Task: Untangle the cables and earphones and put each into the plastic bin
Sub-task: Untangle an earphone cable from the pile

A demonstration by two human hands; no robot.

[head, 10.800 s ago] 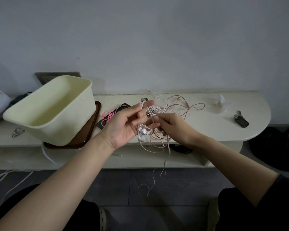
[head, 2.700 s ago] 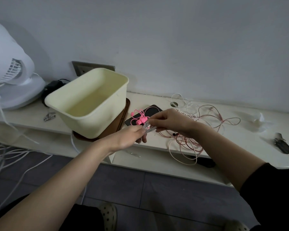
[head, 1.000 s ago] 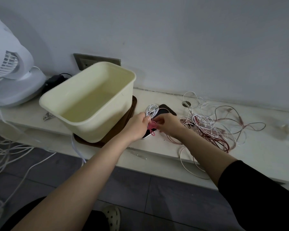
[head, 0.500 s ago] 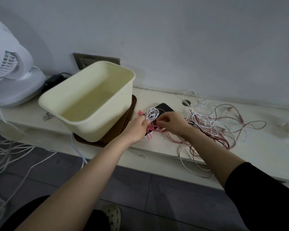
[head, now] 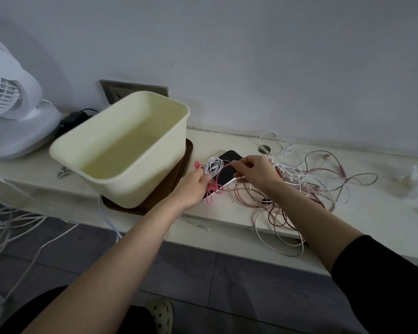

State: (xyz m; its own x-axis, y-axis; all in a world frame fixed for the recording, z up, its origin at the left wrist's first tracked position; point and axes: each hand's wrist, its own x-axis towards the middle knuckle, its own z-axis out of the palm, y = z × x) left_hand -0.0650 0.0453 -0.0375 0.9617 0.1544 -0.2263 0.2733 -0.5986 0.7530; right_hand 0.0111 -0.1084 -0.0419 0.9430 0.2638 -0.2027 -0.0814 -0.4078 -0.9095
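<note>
Cream shelf [head: 372, 213]: left hand [head: 191, 188] grips white coiled earphones [head: 212, 165], seemingly limp and light; right hand [head: 253, 170] pinches pink rubbery tie [head: 210, 198]. Hold bundle's waist.

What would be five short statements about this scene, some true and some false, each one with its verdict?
1. The plastic bin is empty. True.
2. The left hand grips a coiled white cable. True.
3. The right hand is open and idle. False: it pinches a pink strap at the coil.
4. The cable tangle lies in the bin. False: it lies on the shelf, right of the phone.
5. The bin stands on a brown tray. True.
</note>
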